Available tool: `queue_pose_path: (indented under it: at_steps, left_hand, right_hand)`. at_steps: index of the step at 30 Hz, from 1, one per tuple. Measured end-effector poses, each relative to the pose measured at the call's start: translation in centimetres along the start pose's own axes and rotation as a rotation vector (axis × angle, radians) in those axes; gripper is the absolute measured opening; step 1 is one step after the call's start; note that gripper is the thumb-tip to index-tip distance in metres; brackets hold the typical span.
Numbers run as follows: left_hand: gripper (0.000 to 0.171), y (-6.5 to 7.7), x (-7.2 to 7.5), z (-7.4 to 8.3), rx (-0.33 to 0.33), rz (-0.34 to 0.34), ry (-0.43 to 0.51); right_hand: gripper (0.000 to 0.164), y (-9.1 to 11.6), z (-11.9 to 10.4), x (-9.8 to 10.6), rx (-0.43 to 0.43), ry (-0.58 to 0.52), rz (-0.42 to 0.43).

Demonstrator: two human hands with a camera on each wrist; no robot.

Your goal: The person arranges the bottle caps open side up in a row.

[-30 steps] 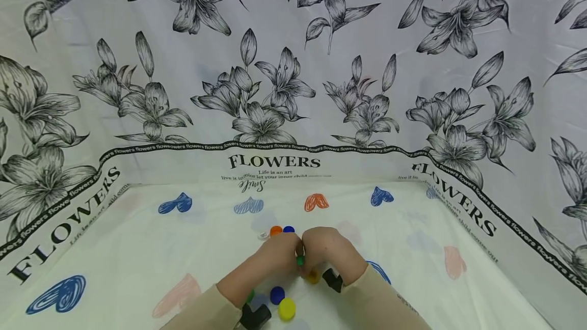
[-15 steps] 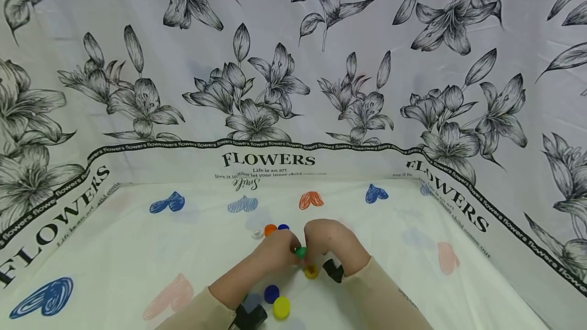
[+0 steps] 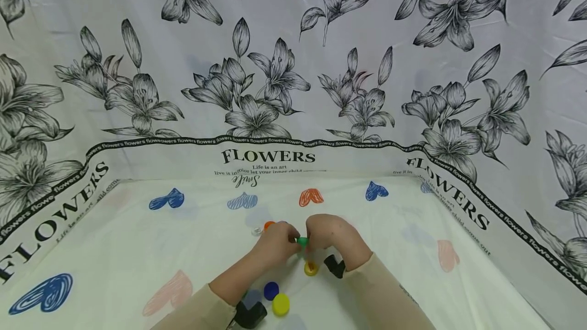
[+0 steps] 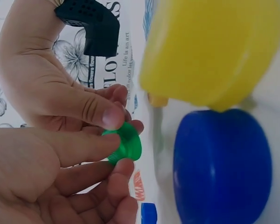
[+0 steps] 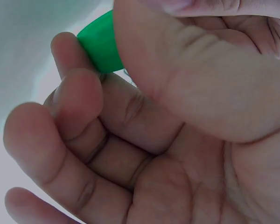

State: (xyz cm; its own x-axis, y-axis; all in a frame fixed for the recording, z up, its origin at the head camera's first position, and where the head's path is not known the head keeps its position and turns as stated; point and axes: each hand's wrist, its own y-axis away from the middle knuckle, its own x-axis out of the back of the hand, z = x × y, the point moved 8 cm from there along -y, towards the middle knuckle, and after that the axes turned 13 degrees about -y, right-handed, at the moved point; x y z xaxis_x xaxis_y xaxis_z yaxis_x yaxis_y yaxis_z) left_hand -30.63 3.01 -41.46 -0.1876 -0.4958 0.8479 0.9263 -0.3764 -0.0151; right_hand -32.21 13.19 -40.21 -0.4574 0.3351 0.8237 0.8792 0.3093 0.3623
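Note:
A green ribbed bottle cap (image 3: 301, 241) is held up between both hands at mid-table. My left hand (image 3: 274, 242) pinches it between thumb and fingers. My right hand (image 3: 334, 233) has its thumb and fingertips on the cap's other side. In the left wrist view the green cap (image 4: 130, 142) shows its hollow, open side. The right wrist view has the cap (image 5: 102, 44) partly hidden behind the right thumb. On the cloth just below the hands lies a small yellow-orange cap (image 3: 311, 268).
A dark blue cap (image 3: 271, 291) and a bright yellow cap (image 3: 281, 304) lie near my left forearm. Beyond the left hand are an orange cap (image 3: 268, 225) and a clear one (image 3: 257, 231). A white cloth with printed hearts (image 3: 166, 199) covers the table; flowered fabric hangs behind.
The hands, pressed close together a second ago, have drawn apart, so the green cap shows. Half a second ago the cap hung lower; the right fingertips now meet it.

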Motion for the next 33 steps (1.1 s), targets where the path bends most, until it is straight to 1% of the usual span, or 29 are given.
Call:
queue_pose_path:
  at_steps: [4, 6, 8, 11, 14, 18, 20, 22, 24, 26, 29, 31, 33]
  left_hand:
    - [0.012, -0.1, 0.1, -0.1, 0.014, 0.071, 0.014]
    - [0.010, -0.1, 0.0, -0.1, 0.015, 0.110, 0.000]
    - [0.009, -0.1, -0.2, -0.1, 0.031, 0.134, -0.015]
    - [0.008, 0.0, -0.7, -0.1, 0.067, 0.148, -0.030]
    - [0.006, 0.2, -0.9, 0.0, 0.090, 0.144, -0.013]
    - [0.012, 0.4, -1.0, 0.3, 0.085, 0.113, 0.017]
    - [0.016, 0.5, -1.2, 0.5, 0.092, 0.083, 0.035]
    - [0.018, 0.5, -1.5, 0.7, 0.096, 0.054, 0.032]
    - [0.021, 0.6, -1.8, 0.9, 0.096, 0.024, -0.001]
    - [0.029, 0.7, -2.3, 1.1, 0.096, -0.009, -0.042]
    - [0.049, 0.9, -3.0, 1.2, 0.098, -0.055, -0.123]
    - [0.060, 0.9, -3.4, 1.1, 0.108, -0.079, -0.147]
    - [0.065, 0.9, -3.6, 1.0, 0.110, -0.089, -0.172]
  right_hand:
    - [0.014, -0.1, 0.2, 0.1, 0.014, -0.039, -0.030]
    - [0.013, -0.2, 0.4, 0.0, 0.018, -0.056, -0.044]
    - [0.014, -0.3, 0.6, 0.0, 0.017, -0.069, -0.057]
    - [0.018, -0.5, 1.1, -0.2, 0.010, -0.069, -0.064]
    - [0.020, -0.8, 1.6, -0.3, -0.013, -0.083, -0.062]
    - [0.020, -1.2, 2.2, -0.2, -0.038, -0.125, -0.052]
    - [0.021, -1.4, 2.4, -0.1, -0.041, -0.139, -0.048]
    - [0.024, -1.6, 2.5, 0.0, -0.039, -0.145, -0.048]
    - [0.027, -1.7, 2.5, 0.0, -0.037, -0.149, -0.047]
    - [0.030, -1.7, 2.6, 0.0, -0.036, -0.153, -0.045]
    - [0.027, -1.8, 2.7, -0.1, -0.029, -0.156, -0.043]
    - [0.023, -2.0, 2.8, -0.3, -0.024, -0.160, -0.046]
    - [0.020, -2.2, 2.9, -0.5, -0.010, -0.156, -0.050]
